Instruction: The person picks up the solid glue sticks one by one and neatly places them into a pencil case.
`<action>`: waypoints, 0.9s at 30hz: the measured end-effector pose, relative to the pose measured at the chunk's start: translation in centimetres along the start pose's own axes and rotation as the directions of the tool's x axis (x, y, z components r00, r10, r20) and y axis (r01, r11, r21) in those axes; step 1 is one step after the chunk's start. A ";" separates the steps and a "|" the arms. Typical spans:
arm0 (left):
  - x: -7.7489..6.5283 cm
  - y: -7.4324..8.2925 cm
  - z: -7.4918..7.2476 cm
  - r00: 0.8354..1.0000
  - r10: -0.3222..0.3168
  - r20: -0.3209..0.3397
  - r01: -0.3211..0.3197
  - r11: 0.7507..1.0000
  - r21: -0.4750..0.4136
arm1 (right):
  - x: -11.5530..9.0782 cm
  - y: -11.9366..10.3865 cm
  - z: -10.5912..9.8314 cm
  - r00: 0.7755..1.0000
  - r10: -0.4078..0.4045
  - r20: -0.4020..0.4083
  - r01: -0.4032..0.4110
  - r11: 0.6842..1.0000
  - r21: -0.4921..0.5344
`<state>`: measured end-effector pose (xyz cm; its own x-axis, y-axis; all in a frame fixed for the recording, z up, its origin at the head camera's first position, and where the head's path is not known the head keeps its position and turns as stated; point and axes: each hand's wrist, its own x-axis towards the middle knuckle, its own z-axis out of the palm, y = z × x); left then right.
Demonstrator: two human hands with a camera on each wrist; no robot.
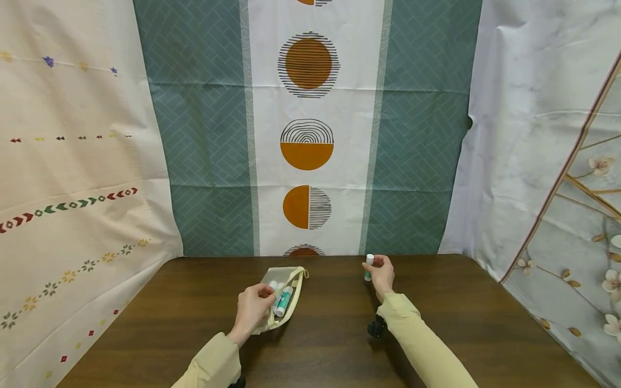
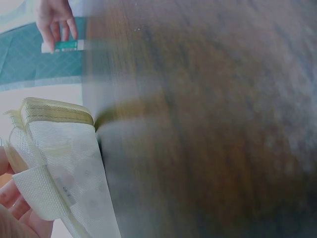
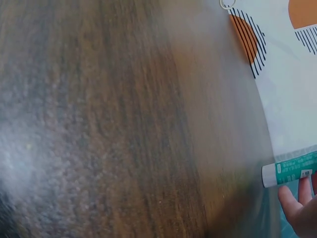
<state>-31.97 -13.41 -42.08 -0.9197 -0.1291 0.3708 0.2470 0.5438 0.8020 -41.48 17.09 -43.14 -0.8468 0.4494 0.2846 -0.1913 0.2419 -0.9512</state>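
Observation:
My left hand (image 1: 252, 310) pinches the near-left edge of the opening of a pale yellow mesh zip pouch (image 1: 298, 293) on the table. White and green glue sticks (image 1: 284, 302) lie inside, visible through the gap. In the left wrist view, the mesh side of the pouch (image 2: 69, 153) fills the lower left, with fingers at its fold. Over the far right part of the table, my right hand (image 1: 382, 275) holds one glue stick (image 1: 370, 260) upright between thumb and fingers. Its green label and white end (image 3: 269, 175) show in the right wrist view, close to the tabletop.
The brown wooden table (image 1: 330, 350) extends back to a patterned curtain (image 1: 310, 215). Cloth hangings (image 1: 73, 242) stand along the left and right sides. A pull ring (image 1: 305, 274) sits at the pouch's far corner.

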 end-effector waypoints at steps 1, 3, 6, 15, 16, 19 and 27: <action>0.0 0.0 0.0 1.000 0.000 0.000 0.000 1.000 -0.001 | 0.0 0.0 0.0 1.000 0.000 -0.001 0.000 1.000 -0.007; 0.0 0.0 0.0 1.000 -0.005 0.005 0.005 1.000 -0.011 | 0.0 0.0 -0.1 1.000 0.005 -0.001 -0.005 1.000 -0.019; 0.0 0.0 0.0 1.000 -0.009 0.007 0.009 1.000 -0.016 | 0.1 0.0 -0.2 1.000 0.015 0.006 -0.015 0.999 -0.034; -0.1 -0.1 0.0 1.000 0.015 0.011 -0.015 1.000 -0.001 | 0.3 0.3 -0.7 0.998 0.035 0.048 -0.035 0.999 0.004; -0.1 -0.1 0.0 1.000 0.018 0.013 -0.018 1.000 0.000 | 0.3 0.2 -0.8 0.998 0.040 0.055 -0.041 0.999 0.016; -0.1 -0.1 0.0 1.000 0.027 0.008 -0.027 1.000 0.001 | 0.4 0.0 -1.0 0.997 0.047 0.066 -0.049 0.998 0.031; -0.1 -0.1 0.1 1.000 0.028 0.007 -0.028 1.000 -0.004 | 0.4 -0.5 -1.3 0.996 0.055 0.070 -0.057 0.998 0.038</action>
<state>-31.94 -13.41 -42.19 -0.9144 -0.1080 0.3902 0.2743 0.5438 0.7932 -41.08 18.27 -42.41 -0.8887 0.4004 0.2232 -0.1614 0.1825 -0.9699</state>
